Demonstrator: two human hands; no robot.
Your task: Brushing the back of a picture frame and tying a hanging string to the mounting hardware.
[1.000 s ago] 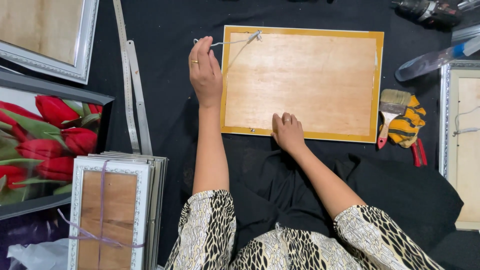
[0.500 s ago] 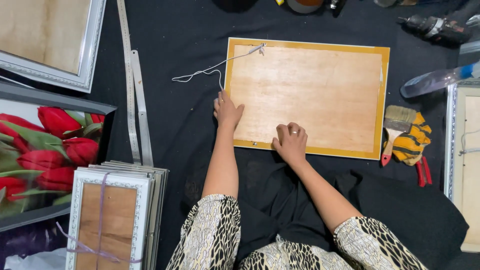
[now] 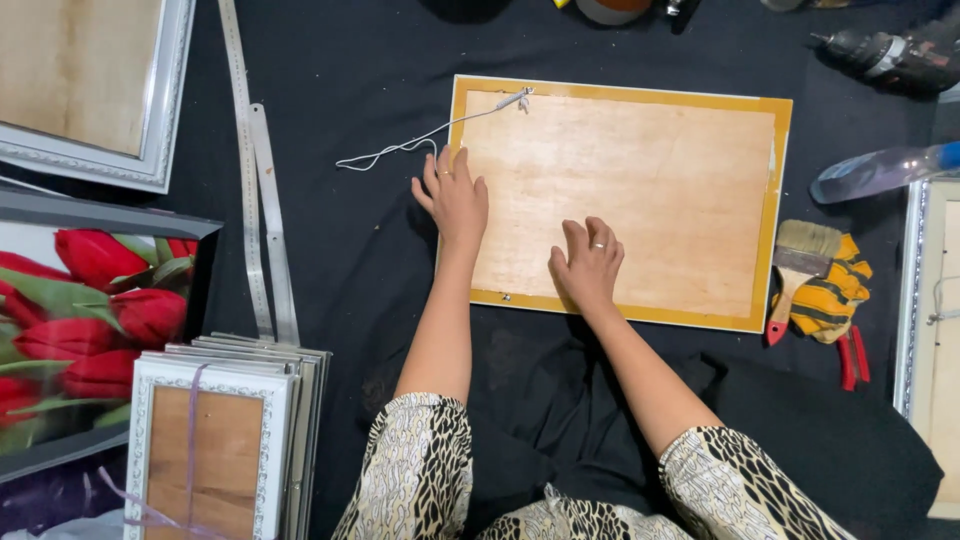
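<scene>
Here your left hand [image 3: 455,195] lies flat, fingers loosely spread, on the left edge of the wooden frame back [image 3: 640,190], while your right hand [image 3: 590,262] rests with fingers curled on its lower edge, neither gripping anything. The board extends toward 1 o'clock from both hands, long axis running 9 to 3. A white cord [image 3: 420,143], fastened at the board's upper-left corner, trails toward 9 o'clock, just above your left fingertips.

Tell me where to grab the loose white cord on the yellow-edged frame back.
Probably pinch the white cord at its free looped end, coming from the left: that end lies slack on the black cloth, clear of the left hand, while the other end is fixed at the frame back corner.
</scene>
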